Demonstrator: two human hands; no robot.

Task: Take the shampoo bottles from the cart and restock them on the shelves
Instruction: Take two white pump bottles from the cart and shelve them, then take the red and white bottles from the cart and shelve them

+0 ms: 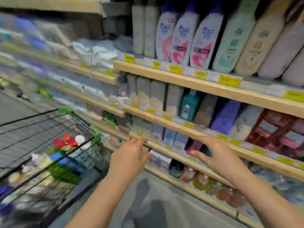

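Two bare forearms reach forward from the bottom edge over a grey floor [148, 203]. Ahead of them the left hand [130, 157] is spread loosely, fingers nearly straight, fingertips at the front lip of a low pale wooden shelf rail [164, 149], holding nothing. Just to its right the right hand [217, 155] is likewise spread with straight fingers pointing left, empty, hovering in front of the same row of small blurred bottles. At the left stands a black wire shopping cart with green plastic corners [95, 132], its basket holding a jumble of shampoo bottles with red, white, blue and green caps [65, 155]; motion blur hides their labels. Beyond the hands rise the tiered wooden shelves with yellow price tags [197, 86]. On the middle tier stands a teal bottle [189, 106] beside a purple pack [225, 116] and a dark red boxed set [279, 134]. Higher up, three white bottles with blue caps and pink label art [185, 38] stand in a row, with a mint-green bottle [233, 40] and a cream bottle [258, 43] leaning to their right.
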